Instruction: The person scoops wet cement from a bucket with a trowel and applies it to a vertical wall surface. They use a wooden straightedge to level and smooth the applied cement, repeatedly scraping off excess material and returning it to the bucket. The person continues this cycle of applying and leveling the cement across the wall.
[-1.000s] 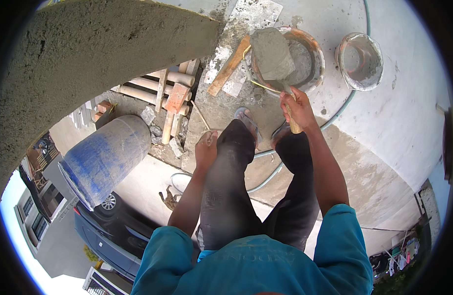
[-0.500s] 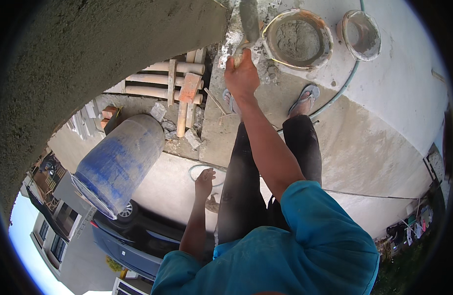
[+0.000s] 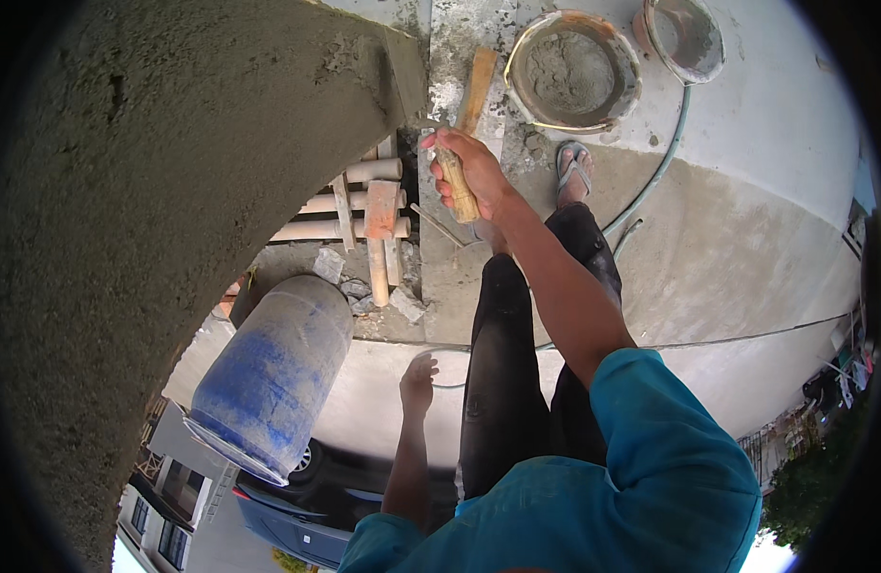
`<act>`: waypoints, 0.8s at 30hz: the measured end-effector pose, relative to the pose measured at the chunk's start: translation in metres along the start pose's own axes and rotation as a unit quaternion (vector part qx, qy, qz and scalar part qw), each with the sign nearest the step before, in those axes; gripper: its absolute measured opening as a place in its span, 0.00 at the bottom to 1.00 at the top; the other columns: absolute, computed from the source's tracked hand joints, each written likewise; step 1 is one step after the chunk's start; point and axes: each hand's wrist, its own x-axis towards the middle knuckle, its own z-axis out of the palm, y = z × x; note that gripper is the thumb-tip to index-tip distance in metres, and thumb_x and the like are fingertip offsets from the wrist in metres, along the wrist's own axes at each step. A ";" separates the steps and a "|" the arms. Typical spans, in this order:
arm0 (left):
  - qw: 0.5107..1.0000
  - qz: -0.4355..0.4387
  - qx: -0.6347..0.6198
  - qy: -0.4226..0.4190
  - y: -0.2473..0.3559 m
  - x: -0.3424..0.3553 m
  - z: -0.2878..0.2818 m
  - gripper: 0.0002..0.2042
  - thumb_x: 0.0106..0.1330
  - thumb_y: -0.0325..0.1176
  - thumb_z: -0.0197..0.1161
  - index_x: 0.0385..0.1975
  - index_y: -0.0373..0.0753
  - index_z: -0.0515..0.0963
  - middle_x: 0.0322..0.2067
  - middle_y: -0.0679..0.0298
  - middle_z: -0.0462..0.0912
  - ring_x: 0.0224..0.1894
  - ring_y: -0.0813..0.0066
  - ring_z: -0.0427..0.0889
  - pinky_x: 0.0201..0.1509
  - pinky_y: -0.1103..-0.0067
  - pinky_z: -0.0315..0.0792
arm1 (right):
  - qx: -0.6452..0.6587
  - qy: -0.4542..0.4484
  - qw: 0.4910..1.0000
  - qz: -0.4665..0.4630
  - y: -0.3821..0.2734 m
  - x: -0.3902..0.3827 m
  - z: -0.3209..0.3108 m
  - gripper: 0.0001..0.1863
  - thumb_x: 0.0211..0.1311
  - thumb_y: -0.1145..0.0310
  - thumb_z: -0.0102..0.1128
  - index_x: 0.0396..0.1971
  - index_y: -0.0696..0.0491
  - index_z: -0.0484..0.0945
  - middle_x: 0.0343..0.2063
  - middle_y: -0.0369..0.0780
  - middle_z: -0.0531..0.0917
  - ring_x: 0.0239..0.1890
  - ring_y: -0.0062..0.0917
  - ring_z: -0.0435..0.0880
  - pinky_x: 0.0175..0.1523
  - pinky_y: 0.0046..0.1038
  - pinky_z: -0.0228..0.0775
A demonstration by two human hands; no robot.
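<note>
My right hand (image 3: 471, 172) is closed around the light wooden handle (image 3: 457, 187) of a plastering trowel. Its grey blade (image 3: 403, 72) lies against the edge of a wall coated in wet grey mortar (image 3: 202, 124). Low on the left side hangs my left hand (image 3: 418, 384), holding nothing, its fingers loosely bent and apart. Beyond my feet stands a round bucket (image 3: 574, 74) with grey mortar inside. A strip of wood (image 3: 478, 91) shows just past my right hand.
A second bucket (image 3: 684, 38) stands at the far right, near a green hose (image 3: 662, 172). Bamboo poles (image 3: 340, 229) with a brick (image 3: 381, 208) on them lie below the wall. A blue drum (image 3: 273, 377) stands left, with rubble (image 3: 407, 304) nearby and a dark car (image 3: 297, 520) behind.
My right hand has swung the trowel left, from beside the mortar bucket onto the wall edge. The view has shifted, with more wall showing. My left hand still hangs free.
</note>
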 end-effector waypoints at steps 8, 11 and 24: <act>0.999 0.013 -0.018 -0.023 0.027 0.004 0.017 0.21 0.77 0.44 0.52 0.56 0.33 0.76 0.46 0.57 0.86 0.45 0.70 0.85 0.48 0.76 0.76 | 0.055 -0.036 0.997 0.050 -0.006 0.043 0.030 0.21 0.74 0.47 0.45 0.33 0.52 0.68 0.15 0.34 0.68 0.12 0.22 0.65 0.18 0.29 0.60; 0.999 -0.003 -0.042 -0.017 0.033 0.005 0.017 0.20 0.77 0.44 0.51 0.56 0.33 0.76 0.46 0.57 0.86 0.45 0.69 0.85 0.48 0.76 0.76 | -0.002 -0.062 0.998 0.012 -0.016 0.004 0.049 0.21 0.74 0.47 0.45 0.32 0.52 0.68 0.15 0.34 0.68 0.11 0.22 0.65 0.17 0.29 0.62; 0.998 0.036 -0.024 -0.053 0.058 0.018 0.010 0.22 0.78 0.46 0.50 0.57 0.33 0.76 0.47 0.56 0.85 0.46 0.68 0.85 0.50 0.75 0.76 | -0.078 -0.071 0.991 -0.086 -0.047 -0.080 0.127 0.25 0.78 0.46 0.44 0.32 0.54 0.68 0.15 0.36 0.71 0.09 0.19 0.69 0.13 0.25 0.63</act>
